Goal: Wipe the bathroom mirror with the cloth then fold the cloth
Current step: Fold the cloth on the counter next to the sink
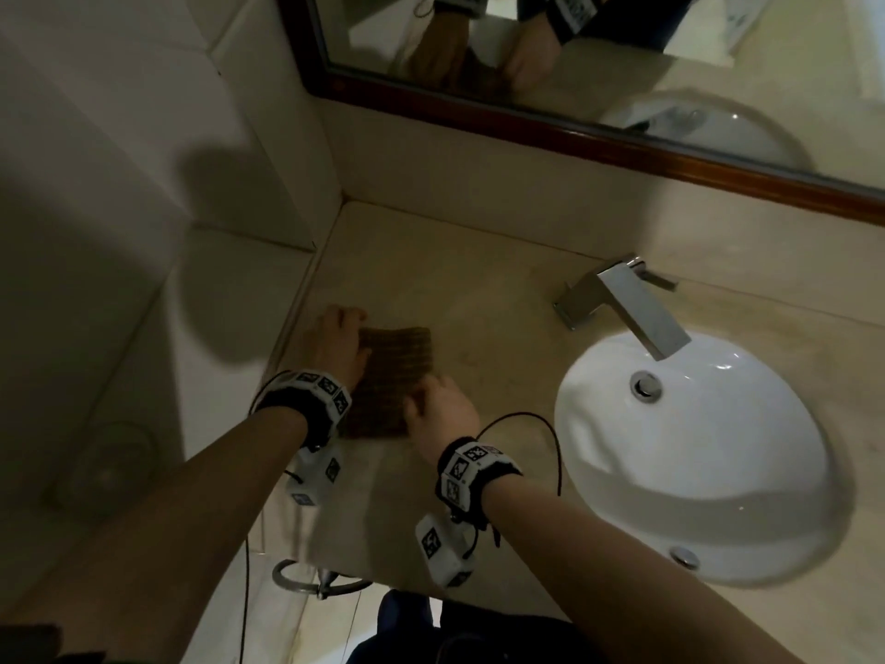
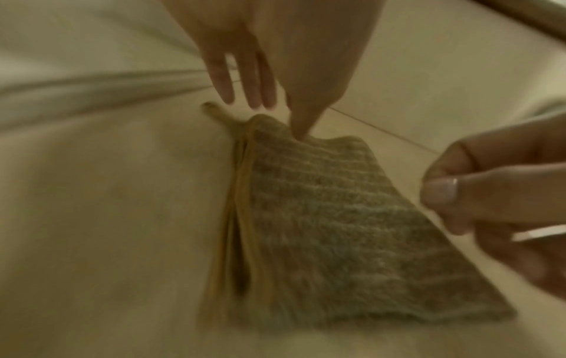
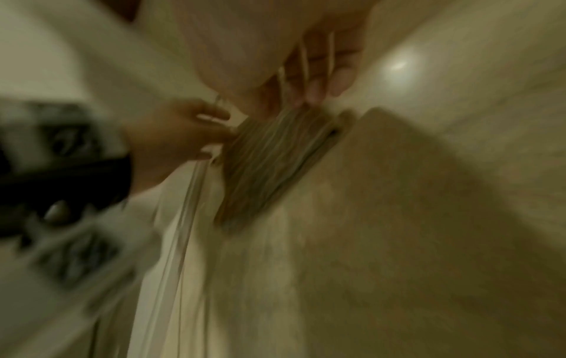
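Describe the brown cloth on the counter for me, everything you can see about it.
The cloth is brown with a ribbed, waffle-like weave and a lighter hemmed border, folded into a flat rectangle with stacked layers showing along one edge. A small loop sticks out at one corner. It lies on the beige counter, left of the sink. The left hand presses its far edge with a fingertip; the right hand touches its near corner.

Cloth (image 1: 395, 376): brown-olive, ribbed weave in fine stripes, mustard-yellow trim along one edge (clearest in the left wrist view). Counter (image 1: 479, 289): pale beige stone. Sink (image 1: 718, 472): glossy white. Tap (image 1: 622, 299): chrome. Mirror (image 1: 622, 151) frame: dark reddish-brown wood. Wrist bands: black with black-and-white square markers.
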{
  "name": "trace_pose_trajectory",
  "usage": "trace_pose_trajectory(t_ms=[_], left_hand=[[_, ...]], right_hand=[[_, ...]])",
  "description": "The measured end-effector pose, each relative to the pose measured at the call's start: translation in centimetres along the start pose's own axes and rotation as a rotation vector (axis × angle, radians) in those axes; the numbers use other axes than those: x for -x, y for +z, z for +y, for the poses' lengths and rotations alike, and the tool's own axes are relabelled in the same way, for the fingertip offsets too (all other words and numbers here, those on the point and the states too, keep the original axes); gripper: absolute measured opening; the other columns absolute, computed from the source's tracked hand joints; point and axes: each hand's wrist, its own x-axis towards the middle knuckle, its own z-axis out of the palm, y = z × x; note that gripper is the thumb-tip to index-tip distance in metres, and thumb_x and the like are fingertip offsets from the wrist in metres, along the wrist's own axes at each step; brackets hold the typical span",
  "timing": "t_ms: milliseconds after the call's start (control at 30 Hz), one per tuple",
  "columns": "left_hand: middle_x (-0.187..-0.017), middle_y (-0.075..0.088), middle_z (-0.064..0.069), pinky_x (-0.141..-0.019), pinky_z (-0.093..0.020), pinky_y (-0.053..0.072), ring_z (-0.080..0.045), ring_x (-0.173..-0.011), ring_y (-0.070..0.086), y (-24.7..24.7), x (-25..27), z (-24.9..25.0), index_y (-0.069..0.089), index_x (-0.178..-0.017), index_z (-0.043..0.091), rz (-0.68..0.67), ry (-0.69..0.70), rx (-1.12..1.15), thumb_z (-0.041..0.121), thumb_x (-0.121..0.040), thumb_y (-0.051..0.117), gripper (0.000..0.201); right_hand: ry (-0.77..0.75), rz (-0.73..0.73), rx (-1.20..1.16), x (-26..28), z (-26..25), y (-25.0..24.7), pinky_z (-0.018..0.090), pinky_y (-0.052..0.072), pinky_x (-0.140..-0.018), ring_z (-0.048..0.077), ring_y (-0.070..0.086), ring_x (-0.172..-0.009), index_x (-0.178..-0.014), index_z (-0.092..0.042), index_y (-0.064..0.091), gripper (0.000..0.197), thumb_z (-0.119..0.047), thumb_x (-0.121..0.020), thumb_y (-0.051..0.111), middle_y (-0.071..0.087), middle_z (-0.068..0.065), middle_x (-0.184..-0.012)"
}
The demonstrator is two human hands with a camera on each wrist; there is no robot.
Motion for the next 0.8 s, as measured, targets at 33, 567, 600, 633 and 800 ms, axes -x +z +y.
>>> trace_pose_trajectory(t_ms=[33,567,600,633,800], left_hand=[[-0.138,0.041,-0.012,-0.098,-0.045,0.042,-0.031,-0.119,0.048,-0.1,-0.4,0.5,0.043,-0.137,0.017,-0.037,0.050,-0.039,0.026,-0.090,0.064,0.051],[-0.116,0.060,-0.009,-0.085,-0.033,0.050,-0.023,-0.099,0.058,-0.9,-3.6,3.1,0.061,-0.117,0.012,-0.401,0.056,-0.106,0.035,-0.081,0.073,0.044],[-0.112,0.062,-0.009,-0.081,-0.031,0.049,-0.022,-0.094,0.058,-0.9,-3.3,3.0,0.062,-0.113,0.012,-0.393,0.044,-0.043,0.031,-0.079,0.075,0.040],[-0.108,0.063,-0.010,-0.079,-0.029,0.047,-0.022,-0.091,0.058,-0.8,-3.0,3.0,0.063,-0.111,0.010,-0.391,0.019,0.035,0.026,-0.078,0.076,0.039],[-0.116,0.064,-0.003,-0.097,-0.036,0.049,-0.025,-0.110,0.061,0.6,-1.3,3.0,0.061,-0.124,0.012,-0.457,-0.117,0.487,0.035,-0.072,0.083,0.061]], right_hand=[[0.082,0.012,-0.006,-0.2,0.4,-0.5,0.038,0.051,-0.080,0.023,0.057,-0.095,-0.110,-0.017,0.052,0.024,-0.036,-0.096,0.048,0.053,0.003,-0.110],[0.175,-0.108,-0.159,-0.3,1.8,-1.1,0.035,0.047,-0.064,0.024,0.059,-0.083,-0.094,-0.017,0.045,0.017,-0.028,-0.089,0.056,0.057,0.003,-0.091],[0.193,-0.099,-0.233,-0.3,2.0,-1.3,0.036,0.048,-0.063,0.023,0.059,-0.080,-0.094,-0.016,0.047,0.016,-0.026,-0.088,0.057,0.058,0.003,-0.089],[0.210,-0.072,-0.324,-0.4,2.2,-1.5,0.035,0.049,-0.064,0.021,0.058,-0.077,-0.094,-0.015,0.048,0.015,-0.024,-0.087,0.058,0.058,0.002,-0.088],[0.454,0.093,-0.718,-2.0,4.5,-2.4,0.032,0.048,-0.069,0.019,0.057,-0.079,-0.094,-0.014,0.053,0.013,-0.014,-0.085,0.063,0.058,0.003,-0.090]])
